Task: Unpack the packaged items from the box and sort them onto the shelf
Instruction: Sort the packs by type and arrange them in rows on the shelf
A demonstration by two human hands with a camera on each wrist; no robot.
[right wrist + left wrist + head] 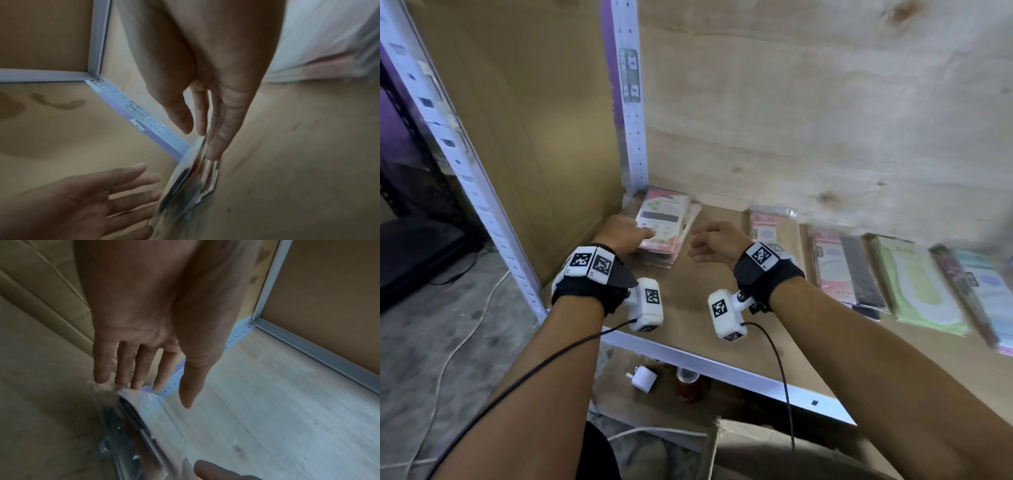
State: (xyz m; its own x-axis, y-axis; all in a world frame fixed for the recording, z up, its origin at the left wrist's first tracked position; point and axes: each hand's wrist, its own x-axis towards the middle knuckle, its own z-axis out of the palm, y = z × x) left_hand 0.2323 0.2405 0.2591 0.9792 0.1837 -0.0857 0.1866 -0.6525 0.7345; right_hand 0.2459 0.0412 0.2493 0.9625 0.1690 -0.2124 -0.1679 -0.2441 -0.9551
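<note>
A stack of pink plastic-wrapped packages (666, 224) lies in the back left corner of the wooden shelf (709, 318). My left hand (640, 236) rests against the stack's left side with straight fingers. In the left wrist view the left hand (164, 386) has its fingertips (123, 381) on the stack's wrapped edge (144, 399). My right hand (702, 245) hovers just right of the stack, holding nothing. Its straight fingers (216, 146) lie along the shiny wrap of the stack (191, 175). The cardboard box (756, 445) shows at the bottom edge, below my arms.
Further packages lie in a row to the right: pink (763, 228), pink and black (842, 270), green (917, 291), blue (983, 287). A white upright post (631, 113) and a cardboard side panel (524, 137) close the left. A plug adapter (642, 378) and jar (688, 385) sit below.
</note>
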